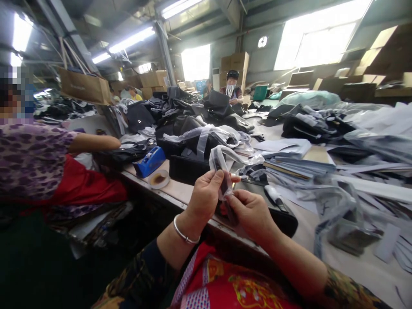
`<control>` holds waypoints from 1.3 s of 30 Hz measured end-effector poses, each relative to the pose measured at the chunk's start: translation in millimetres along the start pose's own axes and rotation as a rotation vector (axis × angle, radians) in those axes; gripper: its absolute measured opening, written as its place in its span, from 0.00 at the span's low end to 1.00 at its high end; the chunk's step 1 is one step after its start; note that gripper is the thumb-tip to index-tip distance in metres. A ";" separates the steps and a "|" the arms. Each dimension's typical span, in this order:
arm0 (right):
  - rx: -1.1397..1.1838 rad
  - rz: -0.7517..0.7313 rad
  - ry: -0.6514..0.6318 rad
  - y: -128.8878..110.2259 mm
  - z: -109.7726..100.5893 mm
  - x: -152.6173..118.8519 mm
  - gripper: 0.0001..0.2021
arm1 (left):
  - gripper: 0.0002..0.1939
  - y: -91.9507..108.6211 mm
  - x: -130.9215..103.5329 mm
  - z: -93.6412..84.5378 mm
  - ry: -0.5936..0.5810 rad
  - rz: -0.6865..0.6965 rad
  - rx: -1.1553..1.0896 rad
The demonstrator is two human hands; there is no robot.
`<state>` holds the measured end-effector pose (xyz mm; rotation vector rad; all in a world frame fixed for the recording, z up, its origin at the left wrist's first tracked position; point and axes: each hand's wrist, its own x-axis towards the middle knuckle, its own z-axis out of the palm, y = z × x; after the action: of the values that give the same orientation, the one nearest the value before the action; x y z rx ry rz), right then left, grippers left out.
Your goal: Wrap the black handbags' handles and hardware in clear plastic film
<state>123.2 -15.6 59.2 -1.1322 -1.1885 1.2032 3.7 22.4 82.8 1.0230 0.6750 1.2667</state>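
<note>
Above the table's front edge, my left hand [206, 193] pinches a dark strap [226, 183] that is partly wrapped in thin translucent film [219, 155]. My right hand [251, 210] has its thumb and fingers closed on the same strap a little lower, at the film's edge. The strap's lower end hangs below my hands, and the film loops up above them. Just behind my right hand lies a black bag [286, 221], partly hidden by it. Another black bag [186, 169] lies beyond my left hand, with wrapped straps on top.
A blue tape dispenser [149, 162] and a round shallow dish [159, 179] stand at the left front edge. Paper sheets [289, 165] and a grey block [352, 236] lie to the right. Black bags are heaped behind. A co-worker [35, 159] sits at the left.
</note>
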 end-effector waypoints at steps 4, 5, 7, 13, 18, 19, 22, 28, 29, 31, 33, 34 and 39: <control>-0.021 -0.064 0.020 -6.4 -9.5 5.6 0.20 | 0.17 -20.7 -6.2 10.2 0.056 0.011 -0.024; -0.022 -0.069 0.019 -6.2 -11.5 6.1 0.19 | 0.17 -24.5 -7.9 11.3 0.053 -0.007 -0.030; -0.027 -0.060 0.003 -2.8 -14.3 4.8 0.19 | 0.19 -25.7 -7.6 12.4 0.025 -0.058 -0.062; -0.317 -0.079 -0.086 19.4 -23.5 -14.5 0.16 | 0.14 18.5 29.4 22.9 0.099 -0.104 -0.184; -0.499 -0.184 -0.123 34.7 -37.5 -36.3 0.15 | 0.09 52.1 76.5 37.9 0.089 -0.169 -0.182; -0.511 -0.202 -0.125 37.4 -39.1 -40.3 0.15 | 0.10 54.9 85.1 39.5 0.075 -0.169 -0.183; -0.541 -0.247 -0.149 45.6 -39.8 -50.0 0.15 | 0.12 58.9 108.9 39.0 0.075 -0.135 -0.206; -0.643 -0.335 -0.253 58.3 -36.5 -57.4 0.12 | 0.14 64.1 151.1 23.4 0.100 -0.207 -0.194; -0.655 -0.346 -0.275 60.2 -36.3 -58.2 0.12 | 0.14 63.6 158.3 22.0 0.099 -0.241 -0.181; -0.671 -0.377 -0.320 64.5 -35.7 -59.6 0.10 | 0.14 59.4 173.4 21.3 0.105 -0.332 -0.146; -0.671 -0.442 -0.373 69.4 -34.5 -60.5 0.10 | 0.14 50.1 188.7 22.5 0.124 -0.417 -0.114; -0.659 -0.496 -0.407 71.8 -33.8 -60.5 0.10 | 0.14 43.6 196.3 23.4 0.135 -0.450 -0.102; -0.591 -0.786 -0.666 78.7 -32.5 -55.1 0.13 | 0.14 0.6 230.7 25.1 0.174 -0.546 -0.086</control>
<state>151.1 -66.9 -23.7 -0.5134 -2.3280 0.6070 73.8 240.2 121.8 0.6002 0.9489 0.8971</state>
